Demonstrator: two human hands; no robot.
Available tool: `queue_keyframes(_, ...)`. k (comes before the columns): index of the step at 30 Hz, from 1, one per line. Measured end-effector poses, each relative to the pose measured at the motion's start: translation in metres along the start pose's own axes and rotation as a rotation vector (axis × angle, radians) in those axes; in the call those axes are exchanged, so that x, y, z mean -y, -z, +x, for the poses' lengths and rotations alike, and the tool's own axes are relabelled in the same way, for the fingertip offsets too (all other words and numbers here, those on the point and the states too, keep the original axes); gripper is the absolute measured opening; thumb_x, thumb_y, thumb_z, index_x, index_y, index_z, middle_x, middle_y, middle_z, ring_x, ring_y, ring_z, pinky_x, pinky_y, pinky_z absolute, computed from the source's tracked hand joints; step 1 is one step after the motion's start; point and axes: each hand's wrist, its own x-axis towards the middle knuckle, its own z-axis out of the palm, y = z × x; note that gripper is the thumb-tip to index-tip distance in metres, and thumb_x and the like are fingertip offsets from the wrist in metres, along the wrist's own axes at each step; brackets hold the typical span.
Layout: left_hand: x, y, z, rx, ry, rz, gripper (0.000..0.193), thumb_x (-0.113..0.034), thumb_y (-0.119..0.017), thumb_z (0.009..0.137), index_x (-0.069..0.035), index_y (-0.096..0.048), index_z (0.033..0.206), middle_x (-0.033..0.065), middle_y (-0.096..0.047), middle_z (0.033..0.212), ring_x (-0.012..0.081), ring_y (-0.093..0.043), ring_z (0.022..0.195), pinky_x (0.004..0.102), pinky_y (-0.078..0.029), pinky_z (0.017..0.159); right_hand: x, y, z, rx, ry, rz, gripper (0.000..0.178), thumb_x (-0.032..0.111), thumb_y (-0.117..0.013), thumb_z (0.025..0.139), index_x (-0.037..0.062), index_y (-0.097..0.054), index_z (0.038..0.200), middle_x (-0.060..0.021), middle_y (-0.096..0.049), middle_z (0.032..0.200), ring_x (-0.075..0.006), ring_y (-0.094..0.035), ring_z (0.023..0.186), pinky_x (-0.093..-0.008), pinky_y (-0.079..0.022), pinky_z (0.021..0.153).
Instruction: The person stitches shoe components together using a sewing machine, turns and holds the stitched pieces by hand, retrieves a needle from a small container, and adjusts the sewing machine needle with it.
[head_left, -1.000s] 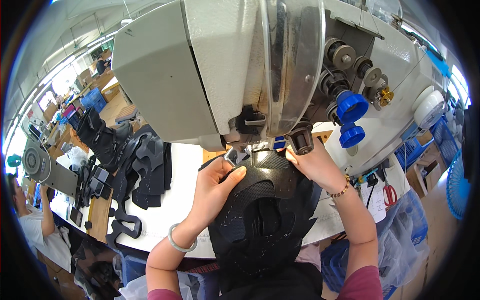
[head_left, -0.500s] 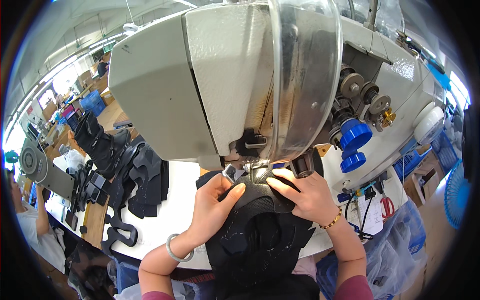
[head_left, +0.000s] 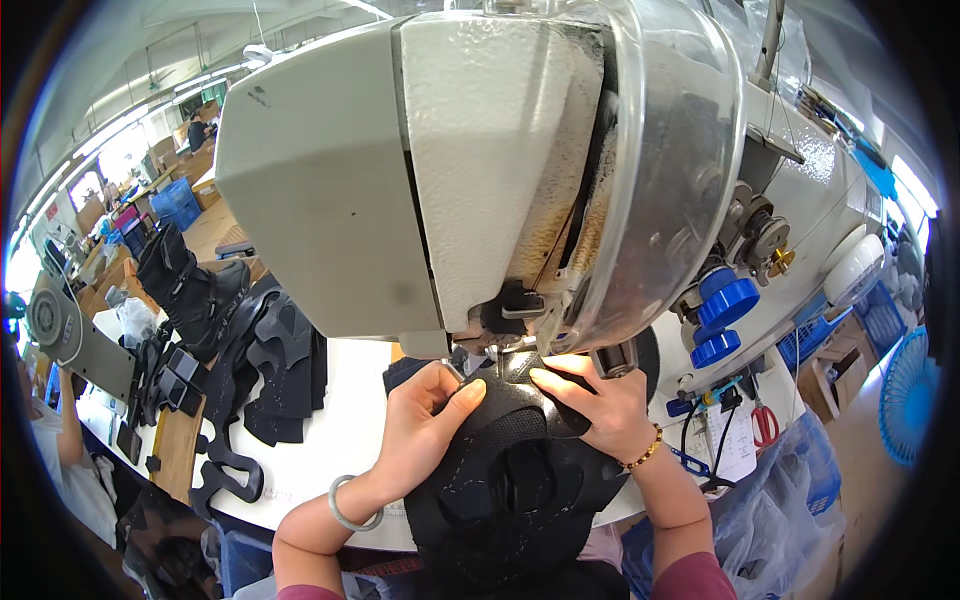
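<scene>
A black fabric piece (head_left: 500,480) with a mesh panel and white marked lines lies under the head of a large pale sewing machine (head_left: 320,210). Its near end hangs down toward my lap. My left hand (head_left: 425,415) has curled fingers and a thumb pressed on the piece's left edge, just left of the needle area. Stretched out on the right part of the piece, the fingers of my right hand (head_left: 605,410) point toward the needle area. The machine's head partly hides the stitching point, where a small light shines on the fabric.
Stacked black cut pieces (head_left: 285,370) lie on the white table at left, beside black boots (head_left: 185,285). Red-handled scissors (head_left: 764,425) and a clear plastic bag (head_left: 775,520) are at right. A blue fan (head_left: 905,395) stands farther right. Another person's arm (head_left: 70,420) shows at far left.
The view has shifted, so the machine head looks larger and lower. Both hands keep nearly the same places on the fabric piece.
</scene>
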Motion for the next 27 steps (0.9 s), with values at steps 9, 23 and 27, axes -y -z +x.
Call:
queue_keyframes(9,-0.001,-0.003,0.0,-0.013,0.0,0.004,0.022,-0.013,-0.059,0.088,-0.003,-0.049,0.072,-0.0039,-0.05,0.064,0.0011,-0.041,0.06,0.018,-0.034,0.052,-0.004,-0.006,-0.007,-0.012,-0.011,-0.009,0.037,0.027,-0.072,0.063,0.0142,-0.067,0.096,-0.0023,-0.063,0.098,-0.0195,-0.062,0.079,-0.0297,-0.045,0.062)
queue_keyframes(23,0.003,-0.002,-0.001,-0.015,-0.025,0.044,0.023,-0.014,-0.06,0.087,-0.003,-0.048,0.072,-0.0036,-0.05,0.065,0.0013,-0.041,0.06,0.0178,-0.034,0.052,-0.009,-0.01,-0.006,-0.085,0.03,0.074,0.031,0.016,-0.067,0.059,0.0134,-0.065,0.09,-0.0019,-0.056,0.088,-0.0175,-0.052,0.068,-0.0298,-0.04,0.059)
queue_keyframes(27,-0.001,-0.004,-0.001,-0.003,0.0,0.022,0.022,-0.013,-0.06,0.087,-0.002,-0.047,0.073,-0.0033,-0.05,0.066,0.0015,-0.043,0.061,0.0175,-0.035,0.053,-0.01,-0.011,-0.008,-0.092,0.032,0.062,0.029,0.013,-0.063,0.059,0.015,-0.066,0.088,-0.0003,-0.06,0.094,-0.0174,-0.054,0.07,-0.0313,-0.043,0.066)
